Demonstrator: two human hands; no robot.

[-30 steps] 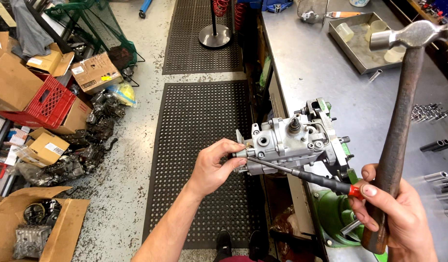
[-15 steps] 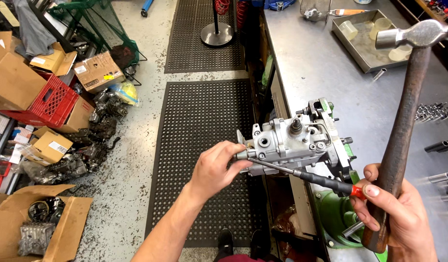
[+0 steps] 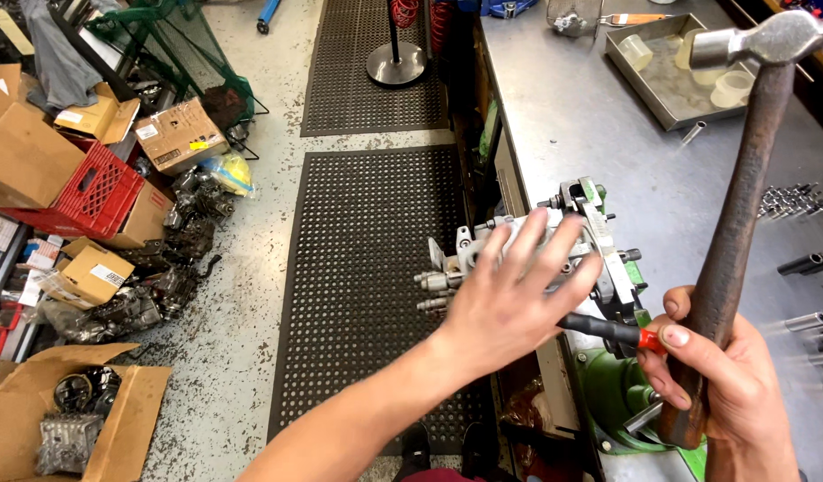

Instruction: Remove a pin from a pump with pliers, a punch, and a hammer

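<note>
A grey metal pump-like assembly (image 3: 579,207) is clamped in a green vise (image 3: 618,393) at the edge of the steel workbench (image 3: 572,116). My left hand (image 3: 511,299) lies across the assembly with its fingers spread and holds nothing. My right hand (image 3: 715,384) grips the dark wooden handle of a hammer (image 3: 741,205), whose steel head points up at the top right. The same hand also pinches a black tool with a red collar (image 3: 607,332) that runs toward the assembly under my left hand.
A metal tray (image 3: 670,85) with plastic cups sits at the back of the bench; sockets and steel bars (image 3: 799,259) lie at the right. Black rubber mats (image 3: 376,277) cover the floor. Cardboard boxes, a red crate (image 3: 86,192) and greasy parts pile up at the left.
My left hand has let go of the assembly's left end, opened and moved right over its top. The hammer and my right hand stay almost still.
</note>
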